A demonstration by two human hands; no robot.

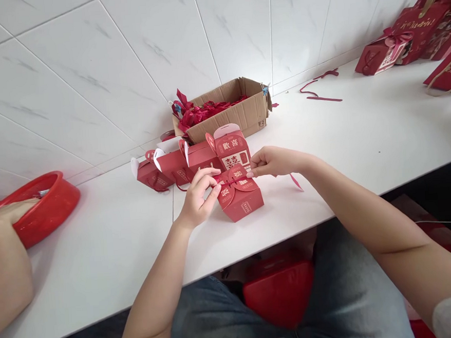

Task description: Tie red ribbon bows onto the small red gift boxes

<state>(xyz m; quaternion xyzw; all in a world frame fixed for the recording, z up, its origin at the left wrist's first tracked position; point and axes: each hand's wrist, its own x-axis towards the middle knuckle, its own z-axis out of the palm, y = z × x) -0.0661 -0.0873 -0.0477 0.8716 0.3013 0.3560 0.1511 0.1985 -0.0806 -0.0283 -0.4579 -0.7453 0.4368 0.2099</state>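
Note:
A small red gift box (245,207) with gold lettering stands on the white table in front of me, its curved top flaps folded over. Across its top runs a thin red ribbon (232,182). My left hand (199,200) pinches the ribbon at the box's left side, fingertips close to the lid. At the right side my right hand (277,160) holds the ribbon between thumb and curled fingers. A pink-red ribbon tail (296,182) trails onto the table below that hand. Directly behind stands another red box (231,143), its top flap raised.
Several more red boxes (174,165) stand in a row behind to the left. A cardboard carton (226,122) of red ribbons sits against the tiled wall. At left, another person's arm (3,256) reaches into a red basin (54,201). Red gift bags (419,32) stand far right, near loose cords (323,99).

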